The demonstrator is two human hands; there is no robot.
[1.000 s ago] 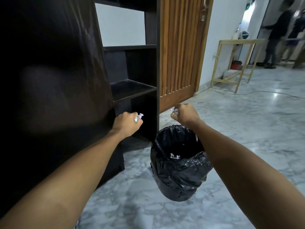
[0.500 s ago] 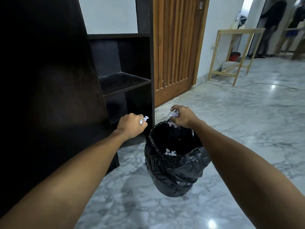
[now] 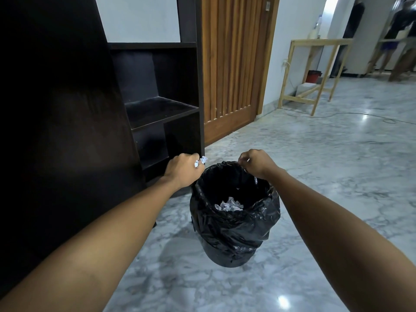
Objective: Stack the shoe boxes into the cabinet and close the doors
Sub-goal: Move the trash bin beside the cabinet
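The left hand [image 3: 183,171] curls its fingers round a small crumpled white scrap [image 3: 201,161], beside the left rim of the bin [image 3: 234,224]. The right hand [image 3: 256,164] pinches the liner at the far rim; its fingertips are hidden. White paper [image 3: 229,204] lies inside the bin. The dark cabinet [image 3: 155,91] stands to the far left, shelves bare, its lowest bay too dark to read, its near side cut off by the frame edge.
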